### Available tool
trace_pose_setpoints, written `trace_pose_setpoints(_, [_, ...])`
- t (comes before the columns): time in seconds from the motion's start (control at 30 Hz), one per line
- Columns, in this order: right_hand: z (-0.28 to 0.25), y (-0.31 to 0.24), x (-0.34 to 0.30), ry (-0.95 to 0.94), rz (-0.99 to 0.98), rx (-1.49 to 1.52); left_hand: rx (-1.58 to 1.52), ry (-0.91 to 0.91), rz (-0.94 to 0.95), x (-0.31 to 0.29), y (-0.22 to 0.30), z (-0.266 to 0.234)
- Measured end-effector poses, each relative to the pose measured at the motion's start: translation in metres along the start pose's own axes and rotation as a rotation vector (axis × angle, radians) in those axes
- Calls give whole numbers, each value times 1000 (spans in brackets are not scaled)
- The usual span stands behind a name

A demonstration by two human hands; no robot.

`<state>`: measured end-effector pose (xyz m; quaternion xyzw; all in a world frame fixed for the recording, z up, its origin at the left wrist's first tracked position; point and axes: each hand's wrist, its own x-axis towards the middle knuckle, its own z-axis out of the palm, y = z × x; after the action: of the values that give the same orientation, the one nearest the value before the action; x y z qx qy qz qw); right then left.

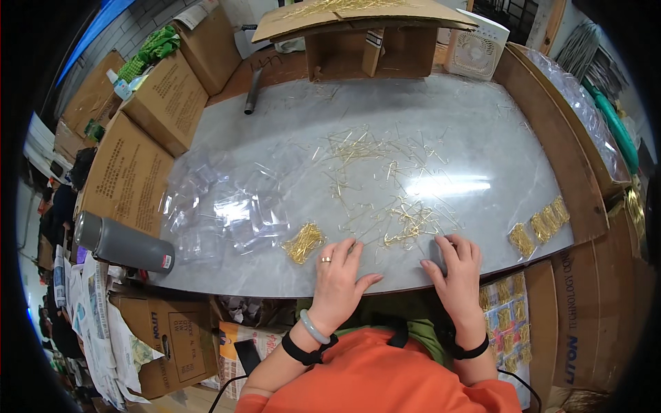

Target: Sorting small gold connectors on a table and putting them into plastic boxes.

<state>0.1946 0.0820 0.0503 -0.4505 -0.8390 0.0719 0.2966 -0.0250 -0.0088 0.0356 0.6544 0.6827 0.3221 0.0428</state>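
Hooks (411, 224), gold wire, lie loose mid-table on the grey table (489, 131), thicker clump just beyond the hands. Left hand (336, 275) palm down at near edge, thumb wide of fingers; gold bundle (303, 243) just left of its fingertips. Right hand (454, 274) near the clump, thumb-finger gap wide, can't tell if fingertips touch wire. Clear packs (234, 199) spread at left, flask (134, 242) beside them, gold packs (547, 224) along right edge

Lt: bright | glare: wht streak on tabletop (482, 141), glints on clr plastic (268, 213) | rim: fisheye bend, dk corners
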Motion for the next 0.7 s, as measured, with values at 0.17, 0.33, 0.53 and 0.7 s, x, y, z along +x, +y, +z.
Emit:
trace_pose_setpoints(0.17, [16, 9, 3, -89, -203, 138, -67, -54, 54, 18, 16, 20])
trace_pose_setpoints(0.33, [28, 15, 15, -112, -279, 450, 8, -91, 147, 28, 17, 33])
trace_pose_setpoints(0.53, [22, 0, 23, 13, -263, 180, 39, -116, 236, 26, 16, 34])
trace_pose_setpoints(0.7, [29, 10, 9, 8, -152, 382, -148, -24, 143, 18, 11, 37])
